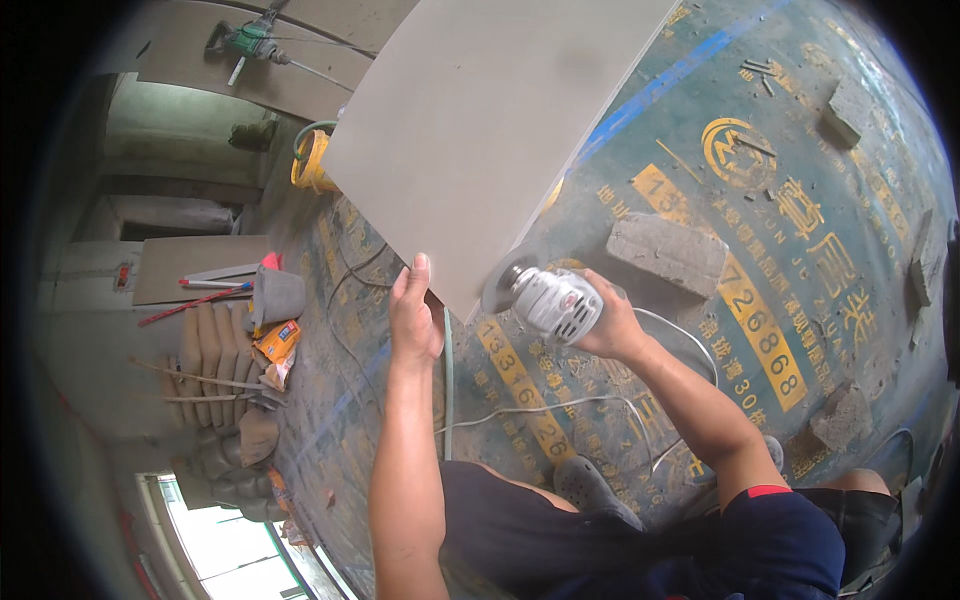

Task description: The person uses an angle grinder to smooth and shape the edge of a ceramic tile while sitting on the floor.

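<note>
A large beige tile (470,130) reaches from the top of the view down to a corner in front of me. My left hand (415,315) is closed on its lower left edge, thumb on the upper face and fingers underneath, out of sight. In my right hand (608,318) is a white and grey angle grinder (556,302), gripped around its body. The grinder's disc (497,287) is at the tile's right edge, close to the corner. Whether the disc touches the tile I cannot tell. A white cord (545,408) loops over the floor beneath my hands.
A yellow bucket (313,162) stands under the tile's left side. Concrete blocks (668,252) and rubble lie rightward on the printed green floor covering (700,330). At left are stacked bags (215,350) and a grey bucket (278,297). A green power tool (252,40) lies at far left.
</note>
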Demonstrator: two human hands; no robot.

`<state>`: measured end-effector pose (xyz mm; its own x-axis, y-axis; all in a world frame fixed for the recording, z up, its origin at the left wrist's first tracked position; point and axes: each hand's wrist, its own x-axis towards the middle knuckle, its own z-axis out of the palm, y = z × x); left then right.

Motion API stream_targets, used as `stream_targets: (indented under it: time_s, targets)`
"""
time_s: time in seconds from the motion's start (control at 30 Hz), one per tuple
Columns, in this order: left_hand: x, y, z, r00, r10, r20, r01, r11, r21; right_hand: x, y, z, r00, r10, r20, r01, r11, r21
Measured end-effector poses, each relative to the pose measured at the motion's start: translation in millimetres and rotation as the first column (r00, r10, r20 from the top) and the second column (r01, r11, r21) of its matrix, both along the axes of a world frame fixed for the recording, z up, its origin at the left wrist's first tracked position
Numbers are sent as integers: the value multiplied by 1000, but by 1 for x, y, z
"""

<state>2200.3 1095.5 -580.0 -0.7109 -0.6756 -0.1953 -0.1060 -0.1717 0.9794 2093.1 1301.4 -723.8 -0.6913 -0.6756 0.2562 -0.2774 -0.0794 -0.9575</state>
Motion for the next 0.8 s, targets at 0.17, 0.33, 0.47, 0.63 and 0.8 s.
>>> stream_targets:
  time_s: [0.17,0.33,0.47,0.63,0.8]
  targets:
    - [-1,-2,-2,999,-26,-22,26,1000,-6,-26,-2,-15,999,-45,21,44,999,17]
    - [-2,-2,-3,1000,5,-21,-5,1000,-5,-21,1,7,994,40,105,-33,997,-64]
    - [-3,3,1,999,13,-37,-12,1000,12,0,-1,-4,988,61,-142,-61,998,10]
    - [1,0,0,1000,4,-7,-4,1000,-8,-12,4,4,997,-12,-73,10,999,-33]
    - [-2,0,-1,1000,-20,-20,19,999,-41,-29,7,0,989,5,149,-4,1000,-6]
